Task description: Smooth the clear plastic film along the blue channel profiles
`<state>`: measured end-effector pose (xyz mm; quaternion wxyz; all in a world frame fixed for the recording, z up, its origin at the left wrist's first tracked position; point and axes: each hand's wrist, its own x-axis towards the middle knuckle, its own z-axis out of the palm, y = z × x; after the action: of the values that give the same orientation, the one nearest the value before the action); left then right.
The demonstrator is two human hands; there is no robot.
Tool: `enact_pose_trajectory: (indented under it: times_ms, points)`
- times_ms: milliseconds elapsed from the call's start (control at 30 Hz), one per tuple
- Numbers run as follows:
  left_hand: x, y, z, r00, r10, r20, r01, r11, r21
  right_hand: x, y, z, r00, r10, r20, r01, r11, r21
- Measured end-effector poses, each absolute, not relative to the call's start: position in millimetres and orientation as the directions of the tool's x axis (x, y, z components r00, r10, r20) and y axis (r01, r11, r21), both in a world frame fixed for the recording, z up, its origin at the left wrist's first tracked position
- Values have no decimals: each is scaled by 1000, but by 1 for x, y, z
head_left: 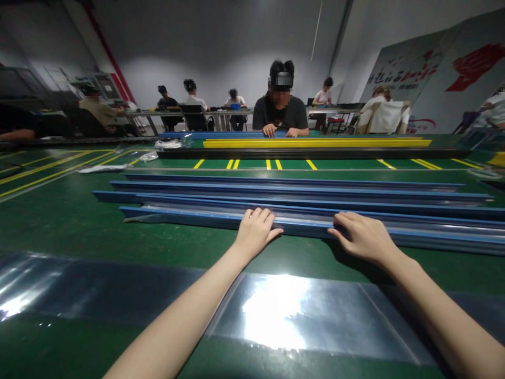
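Our forearms [189, 310] cross clear film [284, 310]; left hand [258, 230] and right hand [361, 237] grip the nearest blue channel [302, 227], fingers bent over its rim, thumbs frontward. Beyond, we see further blue channels [292, 192] lying on the green table [118, 237].

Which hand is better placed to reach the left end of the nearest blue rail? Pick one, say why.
The left hand, most likely: it is at the nearest blue rail, closer to that end. The right hand is also at the rail, but farther along it.
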<state>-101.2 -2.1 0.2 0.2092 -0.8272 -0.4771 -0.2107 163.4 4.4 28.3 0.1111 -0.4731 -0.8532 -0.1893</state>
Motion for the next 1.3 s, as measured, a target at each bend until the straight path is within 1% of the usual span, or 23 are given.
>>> enact_pose_trajectory:
  times_ms: [100, 233, 300, 467, 800, 1067, 1300]
  points:
    - [-101, -2, 0, 461, 696, 551, 874, -462, -147, 158, 3, 26, -536, 768, 351, 842, 516, 157]
    - [-101, -2, -1, 462, 691, 555, 871, -473, -136, 144, 2, 24, -555, 768, 321, 816, 577, 31]
    - [-101, -1, -1, 461, 690, 557, 869, -478, -128, 138, 2, 23, -566, 768, 301, 803, 596, -11]
    - [-101, -1, -1, 457, 695, 555, 870, -480, -115, 134, 4, 19, -577, 765, 286, 799, 602, 1]
    - [-102, -1, -2, 459, 690, 559, 867, -485, -112, 137, 6, 18, -568, 773, 282, 801, 598, -28]
    - [-102, -1, -1, 455, 691, 561, 869, -481, -112, 136, 4, 17, -558, 777, 292, 813, 582, 5]
    - [-102, -1, -1, 457, 703, 545, 870, -480, -111, 136, 4, 18, -561, 775, 291, 810, 586, 3]
